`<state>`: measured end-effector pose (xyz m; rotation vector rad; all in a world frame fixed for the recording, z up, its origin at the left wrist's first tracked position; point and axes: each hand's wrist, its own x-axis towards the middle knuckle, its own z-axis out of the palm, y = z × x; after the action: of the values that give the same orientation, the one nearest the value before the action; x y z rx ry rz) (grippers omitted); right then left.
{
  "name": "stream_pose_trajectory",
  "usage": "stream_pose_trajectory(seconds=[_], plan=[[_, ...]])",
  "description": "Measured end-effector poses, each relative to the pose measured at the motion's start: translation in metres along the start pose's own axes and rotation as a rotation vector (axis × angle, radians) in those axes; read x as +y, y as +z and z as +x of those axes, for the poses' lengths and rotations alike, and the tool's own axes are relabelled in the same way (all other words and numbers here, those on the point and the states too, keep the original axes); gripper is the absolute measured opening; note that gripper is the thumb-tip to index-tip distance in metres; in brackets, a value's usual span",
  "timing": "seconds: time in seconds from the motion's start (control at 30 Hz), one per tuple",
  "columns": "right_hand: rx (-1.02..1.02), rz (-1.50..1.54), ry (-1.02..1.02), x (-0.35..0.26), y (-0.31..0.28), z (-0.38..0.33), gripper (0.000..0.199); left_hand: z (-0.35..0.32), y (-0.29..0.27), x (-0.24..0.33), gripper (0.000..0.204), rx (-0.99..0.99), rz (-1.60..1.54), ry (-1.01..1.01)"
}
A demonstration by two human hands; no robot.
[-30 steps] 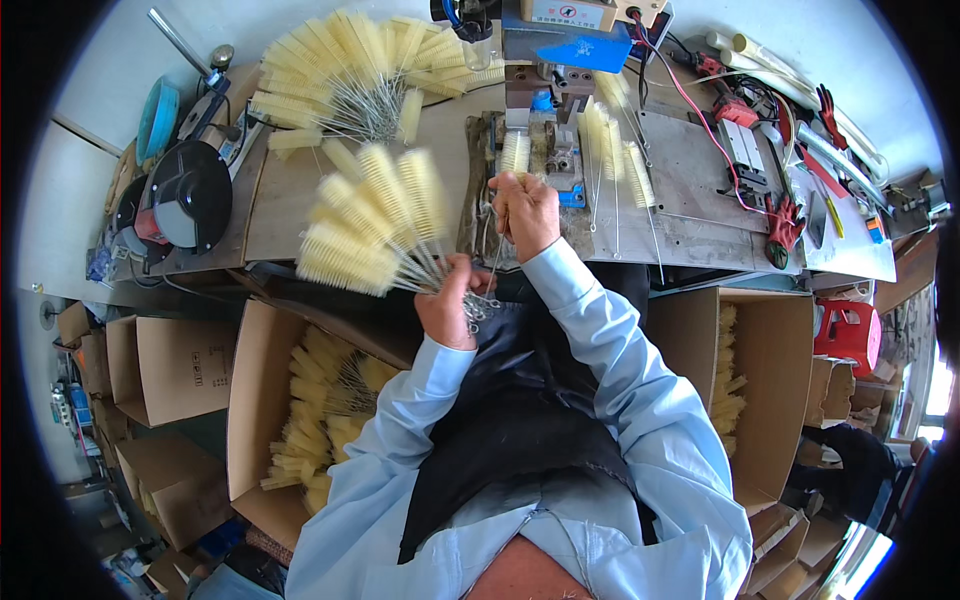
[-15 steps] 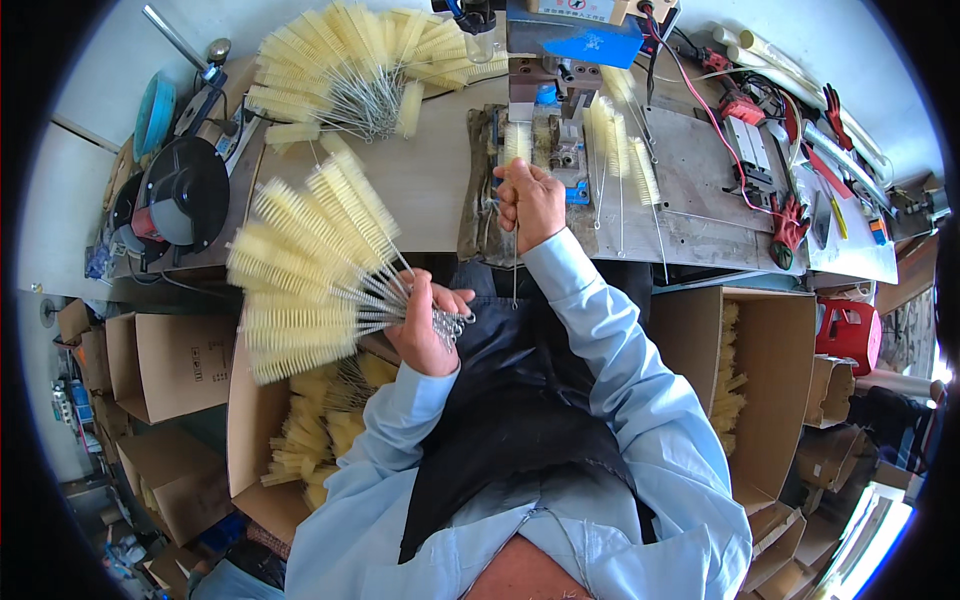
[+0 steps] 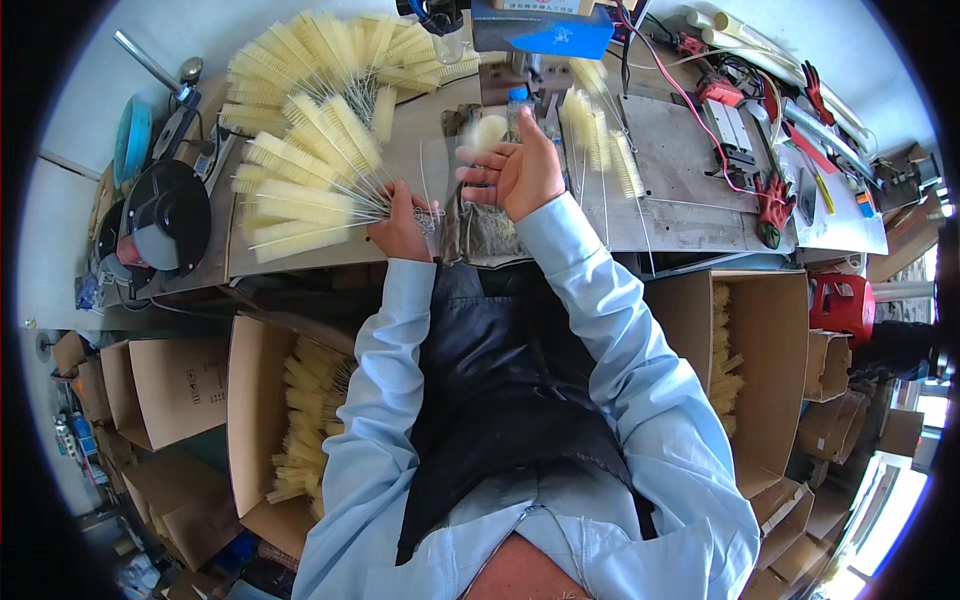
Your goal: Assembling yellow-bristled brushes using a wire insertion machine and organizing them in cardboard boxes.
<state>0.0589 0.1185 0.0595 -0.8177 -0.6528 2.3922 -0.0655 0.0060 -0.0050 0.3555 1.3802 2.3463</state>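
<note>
My left hand (image 3: 402, 222) is closed round the twisted wire handles of a fanned bunch of pale yellow bottle brushes (image 3: 305, 190). The bunch is over the left part of the bench, its bristle heads pointing left. My right hand (image 3: 525, 170) has its fingers spread, palm turned left, in front of the blue-topped bench machine (image 3: 540, 35). Just beyond its fingertips is a single brush head (image 3: 487, 132), smeared by motion; its wire is hard to make out. Under the right hand lies a worn, dirty pad (image 3: 480, 230).
A larger heap of brushes (image 3: 330, 60) lies at the back left, and several single brushes (image 3: 600, 135) right of the machine. A black disc-shaped tool (image 3: 170, 205) stands at left. Cardboard boxes (image 3: 770, 370) holding brushes flank me below the bench. Red-and-black gloves (image 3: 773, 205) lie at right.
My left hand has moved forward with its bunch, from before my apron to over the bench. My right hand has opened from a closed grip on a brush, which is now apart from the fingers.
</note>
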Motion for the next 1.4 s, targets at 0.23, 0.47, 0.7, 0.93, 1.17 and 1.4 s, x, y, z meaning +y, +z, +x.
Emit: stream_pose_trajectory(seconds=[0.23,0.47,0.7,0.93,1.17,1.4], plan=[[-0.039,0.028,0.095,0.025,0.003,0.015,0.025,0.006,-0.01,-0.014,0.009,-0.059,0.032,-0.045],[0.134,-0.199,-0.21,0.04,-0.021,-0.024,0.034,0.001,-0.004,-0.01,0.011,-0.044,0.094,-0.058],[0.183,-0.262,-0.37,0.02,-0.044,-0.025,0.035,0.003,-0.003,-0.015,0.012,-0.039,0.135,0.024],[0.244,-0.276,-0.422,0.017,-0.05,-0.019,0.033,0.004,-0.006,-0.017,0.012,-0.052,0.104,0.035],[0.236,-0.212,-0.319,0.001,-0.043,-0.022,0.03,0.005,-0.004,-0.016,0.009,-0.052,0.108,0.015],[0.082,-0.07,-0.169,-0.004,-0.045,-0.029,0.033,0.002,-0.006,-0.014,0.009,-0.056,0.088,0.004]])
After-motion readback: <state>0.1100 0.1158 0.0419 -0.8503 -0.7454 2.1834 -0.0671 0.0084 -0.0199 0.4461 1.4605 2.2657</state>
